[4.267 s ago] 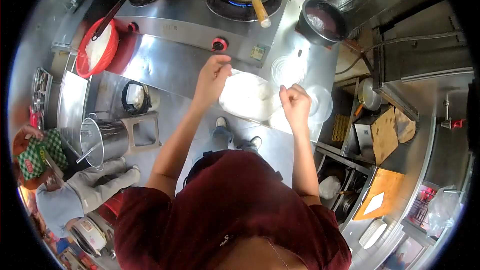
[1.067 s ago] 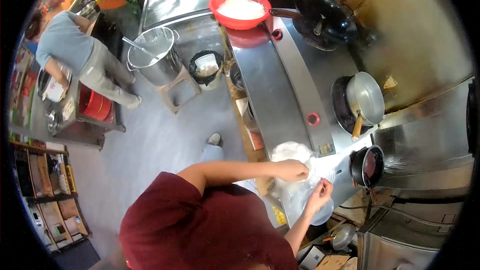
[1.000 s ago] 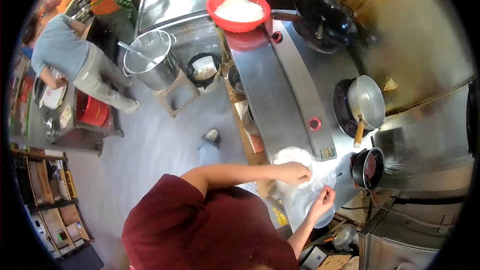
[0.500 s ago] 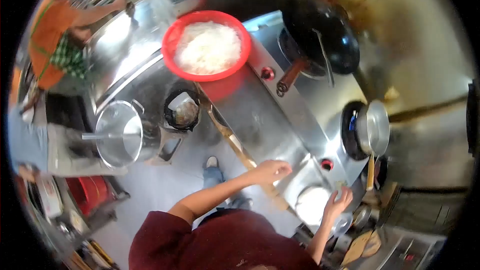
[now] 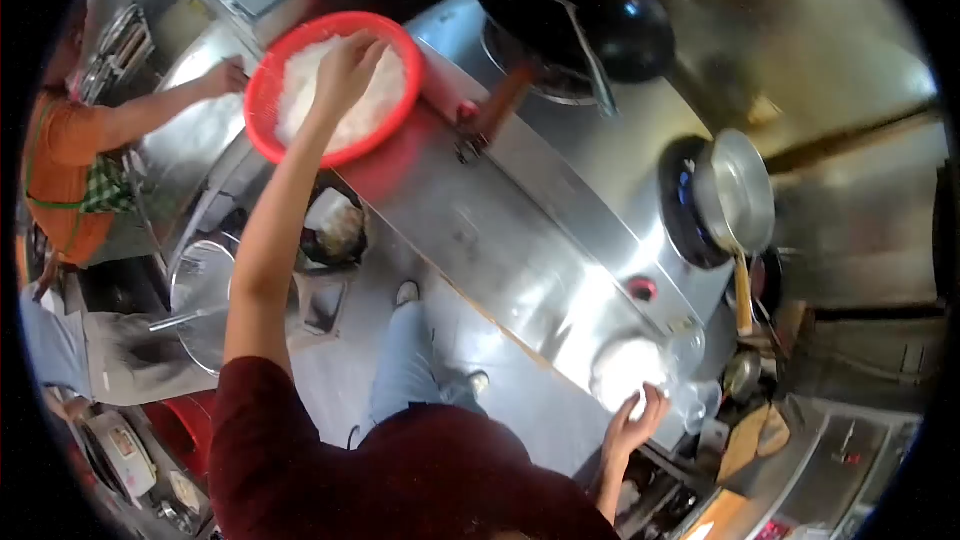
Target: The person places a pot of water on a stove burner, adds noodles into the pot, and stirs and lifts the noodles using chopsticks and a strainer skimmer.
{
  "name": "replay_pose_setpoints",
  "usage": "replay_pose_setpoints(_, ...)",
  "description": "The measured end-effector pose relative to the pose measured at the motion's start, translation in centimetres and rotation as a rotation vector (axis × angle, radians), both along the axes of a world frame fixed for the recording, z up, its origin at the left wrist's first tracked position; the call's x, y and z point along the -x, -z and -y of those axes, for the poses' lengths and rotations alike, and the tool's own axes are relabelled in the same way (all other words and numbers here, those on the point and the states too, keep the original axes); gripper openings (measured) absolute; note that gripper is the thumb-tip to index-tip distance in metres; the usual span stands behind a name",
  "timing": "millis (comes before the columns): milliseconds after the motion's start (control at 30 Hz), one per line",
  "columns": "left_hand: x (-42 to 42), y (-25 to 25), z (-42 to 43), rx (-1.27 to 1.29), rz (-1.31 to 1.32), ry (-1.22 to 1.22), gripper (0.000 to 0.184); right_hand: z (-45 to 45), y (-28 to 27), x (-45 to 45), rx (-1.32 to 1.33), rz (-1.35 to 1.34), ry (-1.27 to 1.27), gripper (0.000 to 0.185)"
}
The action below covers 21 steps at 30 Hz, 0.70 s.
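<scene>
My left hand [image 5: 348, 70] is stretched out over a red plastic basin [image 5: 258, 120] filled with a white mass [image 5: 300, 90] that looks like cooked rice. Its fingers are bent and held close together; whatever lies in them is hidden. At the lower right, my right hand [image 5: 635, 420] is beside a bright white round container [image 5: 625, 365] on the steel counter. Thumb and fingers are curved but apart there, with white showing between them. Glare hides what the container holds. Clear containers [image 5: 695, 405] stand next to it.
A black wok [image 5: 610, 25] with a metal utensil rests on a burner. Farther right is a long-handled metal pan [image 5: 738, 190]. A large metal pot [image 5: 200, 290] stands at left. A person in orange [image 5: 75, 150] reaches toward the basin; another person's grey trousers [image 5: 150, 355] show below.
My left hand has gone up and left from the counter edge to the basin. My right hand has shifted slightly left and down. The view has turned, and the person in orange reaches nearer the basin.
</scene>
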<state>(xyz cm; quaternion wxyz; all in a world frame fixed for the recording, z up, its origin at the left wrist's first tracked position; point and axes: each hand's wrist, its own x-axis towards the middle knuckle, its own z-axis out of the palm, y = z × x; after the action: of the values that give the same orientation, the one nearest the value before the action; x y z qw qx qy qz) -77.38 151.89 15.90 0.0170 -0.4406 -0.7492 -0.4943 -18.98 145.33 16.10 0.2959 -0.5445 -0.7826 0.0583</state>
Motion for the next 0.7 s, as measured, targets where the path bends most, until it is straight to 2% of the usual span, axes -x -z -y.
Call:
replay_pose_setpoints(67, 8.6, 1.6, -6.0, 0.154, -0.095, 0.105, 0.019, 1.0, 1.8, 1.8, 0.006, -0.017, -0.014, 0.019)
replay_pose_setpoints(100, 10.4, 1.6, -8.9, 0.249, -0.173, 0.066, 0.021, 1.4, 2.2, 4.3, 0.118, -0.001, 0.016, 0.019)
replay_pose_setpoints(133, 12.3, 2.4, -11.6, 0.351, -0.099, 0.100, 0.023, 1.4, 3.1, 6.2, 0.095, 0.123, -0.094, 0.019)
replay_pose_setpoints(167, 15.6, 5.6, -15.4, 0.365, 0.011, 0.205, 0.024, 1.6, 3.8, 8.9, 0.170, 0.139, -0.101, 0.018)
replay_pose_setpoints(200, 18.0, 8.1, -19.0, 0.430, -0.086, 0.304, 0.028, 2.0, 4.9, 11.2, 0.233, 0.130, -0.078, 0.027)
replay_pose_setpoints(233, 17.1, 9.3, -21.4, 0.570, -0.215, 0.260, 0.033, 2.8, 6.1, 12.4, 0.223, 0.003, -0.091, 0.018)
replay_pose_setpoints(267, 17.6, 11.3, -23.8, 0.700, -0.261, 0.293, 0.045, 3.1, 6.4, 14.9, 0.304, 0.073, -0.049, 0.020)
replay_pose_setpoints(300, 17.7, 13.8, -25.0, 0.645, -0.199, 0.275, 0.056, 3.2, 6.4, 17.1, 0.390, 0.089, -0.068, 0.020)
replay_pose_setpoints(367, 17.2, 16.5, -27.4, 0.730, -0.115, 0.273, 0.066, 4.2, 6.5, 19.5, 0.511, 0.042, -0.001, 0.018)
replay_pose_setpoints(467, 17.4, 18.1, -28.0, 0.669, -0.127, 0.466, 0.057, 4.0, 5.9, 21.4, 0.536, 0.072, 0.085, 0.017)
replay_pose_setpoints(567, 18.7, 15.6, -28.2, 0.774, -0.080, 0.355, 0.052, 2.5, 5.4, 22.2, 0.522, 0.090, 0.105, 0.015)
replay_pose_setpoints(633, 21.1, 12.8, -26.3, 0.363, 0.145, 0.148, 0.050, 1.7, 6.2, 21.5, 0.489, 0.031, 0.048, 0.009)
replay_pose_setpoints(700, 23.0, 8.7, -24.3, -0.138, 0.783, 0.538, 0.032, 1.6, 10.0, 18.9, 0.471, -0.085, -0.053, 0.007)
